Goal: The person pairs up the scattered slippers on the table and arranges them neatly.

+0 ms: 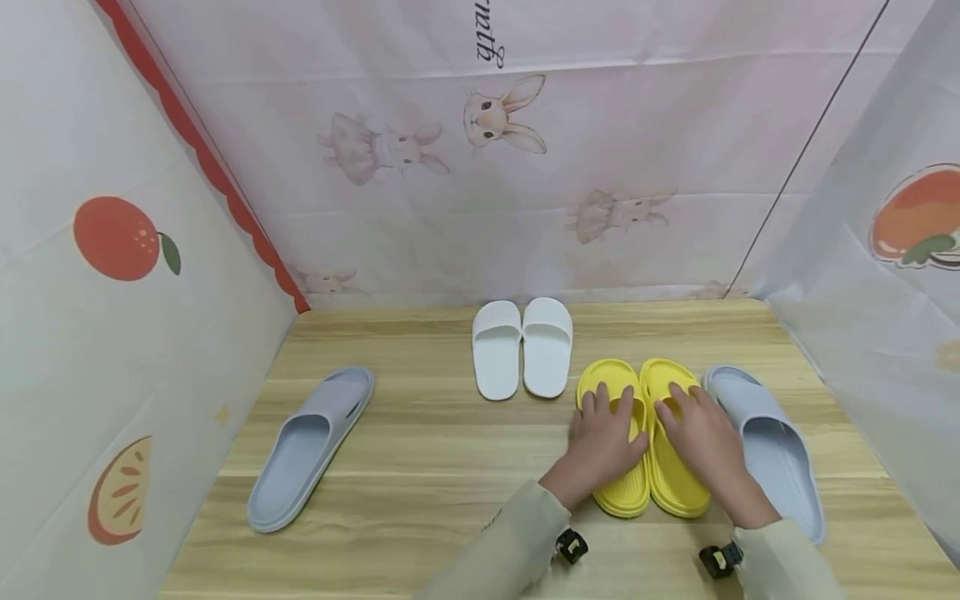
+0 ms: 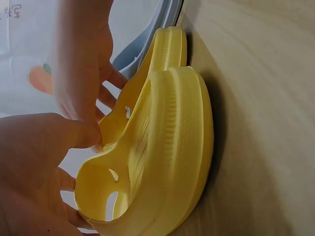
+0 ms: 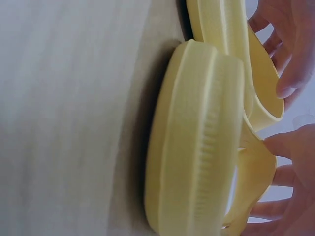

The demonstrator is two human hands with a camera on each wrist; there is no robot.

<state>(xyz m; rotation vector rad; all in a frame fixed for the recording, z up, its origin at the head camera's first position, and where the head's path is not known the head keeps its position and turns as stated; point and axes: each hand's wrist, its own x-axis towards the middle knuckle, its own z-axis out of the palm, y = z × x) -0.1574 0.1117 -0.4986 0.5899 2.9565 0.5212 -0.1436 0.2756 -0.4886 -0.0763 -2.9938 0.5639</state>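
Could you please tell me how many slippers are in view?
6: two white slippers at the back, two yellow slippers under the hands, one grey slipper at left, another grey slipper at right.

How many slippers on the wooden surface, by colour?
Yellow slippers: 2
White slippers: 2
Grey slippers: 2
Total: 6
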